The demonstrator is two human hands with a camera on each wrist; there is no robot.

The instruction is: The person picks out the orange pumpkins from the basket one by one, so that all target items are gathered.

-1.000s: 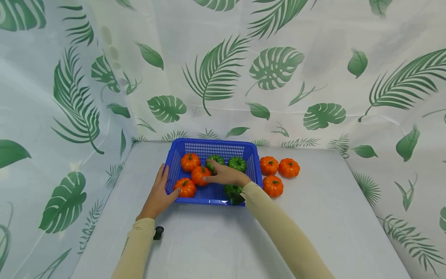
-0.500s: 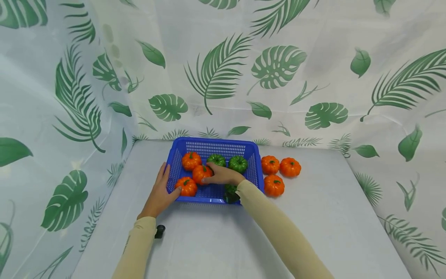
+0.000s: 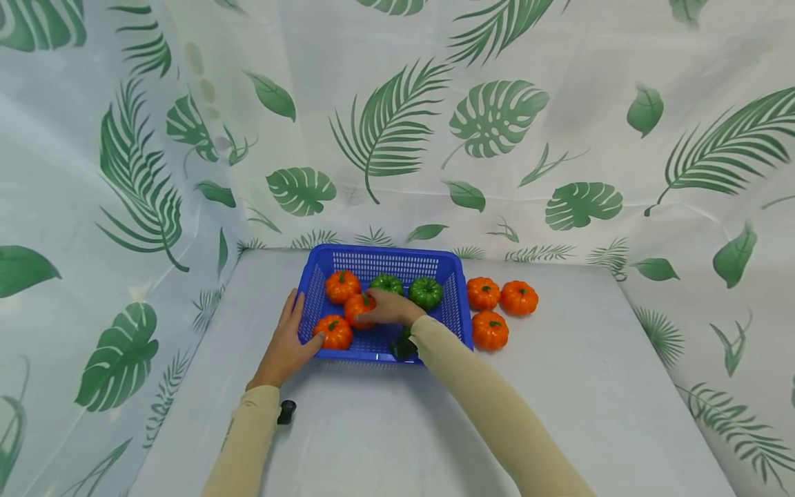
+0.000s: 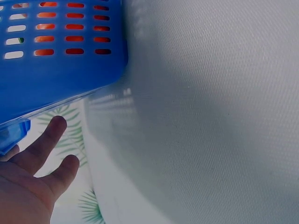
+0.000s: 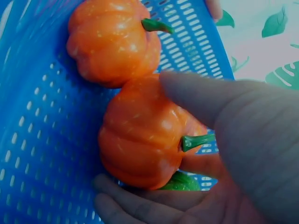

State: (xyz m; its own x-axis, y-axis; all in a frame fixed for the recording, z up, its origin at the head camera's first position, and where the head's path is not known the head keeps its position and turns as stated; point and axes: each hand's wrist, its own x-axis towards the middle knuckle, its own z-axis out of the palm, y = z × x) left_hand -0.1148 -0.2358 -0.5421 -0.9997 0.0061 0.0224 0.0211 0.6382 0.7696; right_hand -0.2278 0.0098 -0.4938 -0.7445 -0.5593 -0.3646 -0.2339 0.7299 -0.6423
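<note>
A blue plastic basket [image 3: 459, 304] holds toy pumpkins, some orange and some green. My right hand [image 3: 393, 308] reaches inside and grips the middle orange pumpkin [image 5: 140, 135], thumb on one side and fingers curled round the other. Beside that pumpkin lie a back-left orange pumpkin [image 3: 342, 286] and a front-left orange pumpkin [image 3: 333, 333]. Two green pumpkins [image 3: 425, 293] sit toward the back; another is mostly hidden under my right wrist. My left hand [image 3: 287, 348] rests at the basket's left side, its fingers extended along the outside and its thumb over the front-left corner.
Three orange pumpkins [image 3: 490, 330] stand on the white table [image 3: 596, 386] just right of the basket. A black wrist camera [image 3: 286, 412] sits by my left sleeve. Leaf-printed sheeting [image 3: 397, 138] rises behind the table and along both sides.
My right hand has moved slightly left and down from beside the back green pumpkin, closing round the middle orange pumpkin. My left hand stays at the basket's side.
</note>
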